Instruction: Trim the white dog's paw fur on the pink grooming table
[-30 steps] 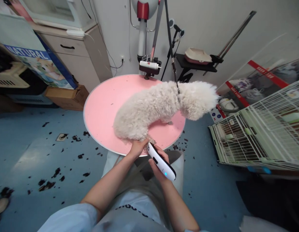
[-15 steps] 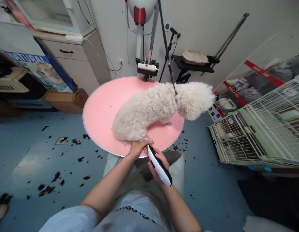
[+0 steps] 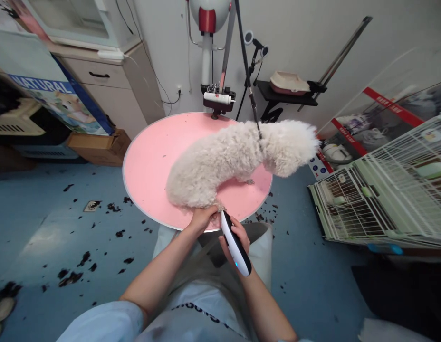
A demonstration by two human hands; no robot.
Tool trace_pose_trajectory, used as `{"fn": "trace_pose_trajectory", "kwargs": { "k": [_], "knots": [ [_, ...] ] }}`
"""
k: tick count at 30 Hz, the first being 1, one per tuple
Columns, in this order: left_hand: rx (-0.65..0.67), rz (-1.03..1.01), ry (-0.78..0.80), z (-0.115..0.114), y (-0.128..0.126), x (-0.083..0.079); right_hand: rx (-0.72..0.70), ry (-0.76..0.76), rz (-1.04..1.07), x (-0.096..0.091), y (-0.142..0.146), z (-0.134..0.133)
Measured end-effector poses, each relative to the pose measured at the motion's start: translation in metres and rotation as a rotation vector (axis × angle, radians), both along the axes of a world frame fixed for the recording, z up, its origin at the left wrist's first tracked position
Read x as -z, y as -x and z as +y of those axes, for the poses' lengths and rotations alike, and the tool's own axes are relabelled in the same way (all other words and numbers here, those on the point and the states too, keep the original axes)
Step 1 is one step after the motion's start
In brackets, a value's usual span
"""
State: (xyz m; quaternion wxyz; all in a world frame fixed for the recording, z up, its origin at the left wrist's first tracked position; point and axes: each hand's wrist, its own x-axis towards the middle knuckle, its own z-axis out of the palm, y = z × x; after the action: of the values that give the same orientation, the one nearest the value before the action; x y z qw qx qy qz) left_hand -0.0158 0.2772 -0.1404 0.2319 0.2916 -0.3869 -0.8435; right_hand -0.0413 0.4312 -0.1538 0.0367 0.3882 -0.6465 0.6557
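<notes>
A curly white dog [image 3: 220, 161] is on a round pink grooming table [image 3: 145, 161], its head to the right and a dark leash [image 3: 247, 71] running up from its neck. At the table's near edge my left hand [image 3: 202, 219] is closed around the dog's paw [image 3: 221, 207], which is mostly hidden by my fingers. My right hand [image 3: 242, 235] grips a black and white hair clipper [image 3: 235, 244] with a small blue light. The clipper's tip is at the paw, close to my left fingertips; whether it touches cannot be made out.
Behind the table stands a post with a holder carrying a white bottle [image 3: 218, 98] and scissors. Wire cages [image 3: 363, 194] are at the right, a cabinet [image 3: 99, 80] and cardboard box [image 3: 99, 146] at the left. Dark hair clumps [image 3: 71, 278] lie on the blue floor.
The clipper has turned slightly more upright, and its tip has shifted a little right and up along the paw. My left hand keeps its hold, and the dog has hardly moved.
</notes>
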Motion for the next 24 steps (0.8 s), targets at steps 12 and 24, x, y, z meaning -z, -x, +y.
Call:
{"fn": "trace_pose_trajectory", "kwargs": {
  "k": [12, 24],
  "knots": [
    [0.022, -0.118, 0.104, 0.000, -0.006, -0.002, -0.161, 0.194, -1.107, -0.001, 0.014, -0.001],
    [0.022, -0.062, 0.115, 0.000, -0.005, 0.004, 0.004, 0.288, -1.091, -0.009, 0.013, -0.021]
  ]
}}
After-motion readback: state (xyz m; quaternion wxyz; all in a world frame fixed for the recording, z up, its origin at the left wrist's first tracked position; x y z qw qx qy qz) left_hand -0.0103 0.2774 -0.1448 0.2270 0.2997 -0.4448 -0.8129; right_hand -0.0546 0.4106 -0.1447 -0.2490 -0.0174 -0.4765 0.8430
